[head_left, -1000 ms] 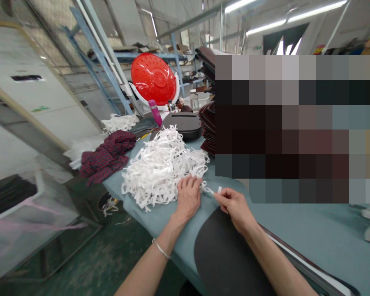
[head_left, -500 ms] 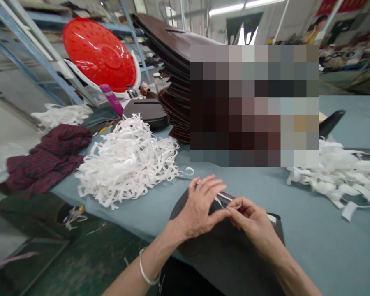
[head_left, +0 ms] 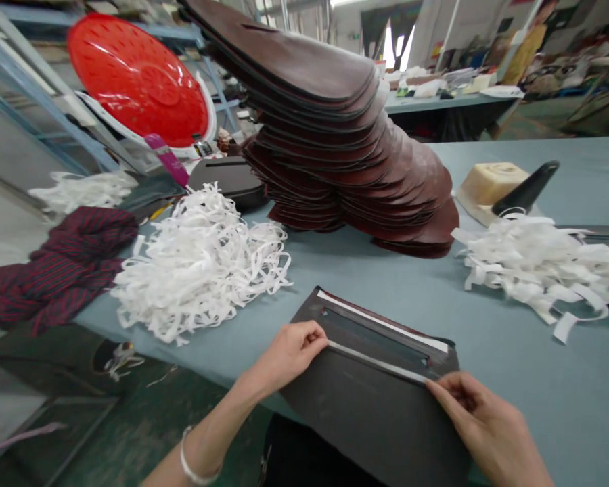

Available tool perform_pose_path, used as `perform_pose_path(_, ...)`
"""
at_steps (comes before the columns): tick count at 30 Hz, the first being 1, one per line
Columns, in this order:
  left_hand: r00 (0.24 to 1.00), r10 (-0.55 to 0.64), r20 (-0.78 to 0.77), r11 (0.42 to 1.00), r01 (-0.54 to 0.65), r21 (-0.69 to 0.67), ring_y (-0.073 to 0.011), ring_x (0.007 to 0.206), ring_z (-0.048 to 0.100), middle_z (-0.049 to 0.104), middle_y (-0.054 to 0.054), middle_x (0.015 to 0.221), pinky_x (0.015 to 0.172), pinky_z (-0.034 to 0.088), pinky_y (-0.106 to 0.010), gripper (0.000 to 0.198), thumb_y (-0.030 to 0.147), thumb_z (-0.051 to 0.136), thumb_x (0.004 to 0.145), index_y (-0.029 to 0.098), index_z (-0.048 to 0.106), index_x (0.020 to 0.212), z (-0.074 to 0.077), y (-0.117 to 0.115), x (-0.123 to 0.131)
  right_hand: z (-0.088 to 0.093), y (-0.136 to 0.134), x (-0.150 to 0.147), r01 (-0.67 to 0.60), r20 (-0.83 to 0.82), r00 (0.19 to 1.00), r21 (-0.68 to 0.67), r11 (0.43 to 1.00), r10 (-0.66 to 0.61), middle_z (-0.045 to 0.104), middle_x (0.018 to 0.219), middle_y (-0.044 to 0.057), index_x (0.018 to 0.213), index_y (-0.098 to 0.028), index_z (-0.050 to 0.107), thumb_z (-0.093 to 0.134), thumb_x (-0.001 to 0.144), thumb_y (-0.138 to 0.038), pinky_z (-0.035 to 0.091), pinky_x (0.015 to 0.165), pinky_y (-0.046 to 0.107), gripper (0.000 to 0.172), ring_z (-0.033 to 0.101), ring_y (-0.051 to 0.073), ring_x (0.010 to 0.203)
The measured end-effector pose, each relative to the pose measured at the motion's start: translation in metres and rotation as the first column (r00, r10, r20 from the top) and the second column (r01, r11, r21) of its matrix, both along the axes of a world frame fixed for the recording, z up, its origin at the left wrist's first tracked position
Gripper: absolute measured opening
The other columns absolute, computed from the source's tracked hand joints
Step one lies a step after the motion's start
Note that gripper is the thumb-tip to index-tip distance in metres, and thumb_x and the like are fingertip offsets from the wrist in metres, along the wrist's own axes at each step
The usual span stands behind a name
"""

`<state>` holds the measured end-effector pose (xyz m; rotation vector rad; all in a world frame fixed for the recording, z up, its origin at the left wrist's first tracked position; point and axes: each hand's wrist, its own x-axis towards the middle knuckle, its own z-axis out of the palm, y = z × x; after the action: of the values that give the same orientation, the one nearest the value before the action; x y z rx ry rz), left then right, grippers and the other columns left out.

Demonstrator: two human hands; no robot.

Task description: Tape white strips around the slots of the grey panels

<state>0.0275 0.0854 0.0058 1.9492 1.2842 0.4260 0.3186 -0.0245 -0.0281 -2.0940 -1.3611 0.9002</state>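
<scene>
Stretched between my two hands is a thin white strip, lying along the lower edge of a long slot in a dark leather piece. My left hand pinches the strip's left end, thumb against fingers. At the other end my right hand pinches it near the slot's right corner. A wider white strip runs along the piece's far edge, above the slot. The piece lies on the table's near edge, its dark side up.
A tall leaning stack of brown leather pieces stands behind. Piles of narrow white strips and wider white strips flank the blue-green table. A pale block sits beside a black handle. A red lid leans at left.
My hands were close together over the slot; they have spread apart, pulling the thin strip straight along its lower edge. My left hand's fingers closed from outstretched to a pinch.
</scene>
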Motion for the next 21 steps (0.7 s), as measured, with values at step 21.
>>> perform_pose_path(21,0.957,0.247,-0.151,0.968,-0.237,0.079,-0.0120,0.056,0.056,0.064,0.000,0.062,0.053,0.035,-0.023,0.015,0.022,0.053,0.077,0.017,0.066,0.072,-0.019,0.043,0.002,-0.006,0.012,0.005,0.026,0.103,0.995,-0.096,0.995,-0.016,0.069,0.071,0.001,0.082,-0.029,0.065,0.042,0.069,-0.073,0.047,0.049,0.025,0.052,0.065,0.020,0.061)
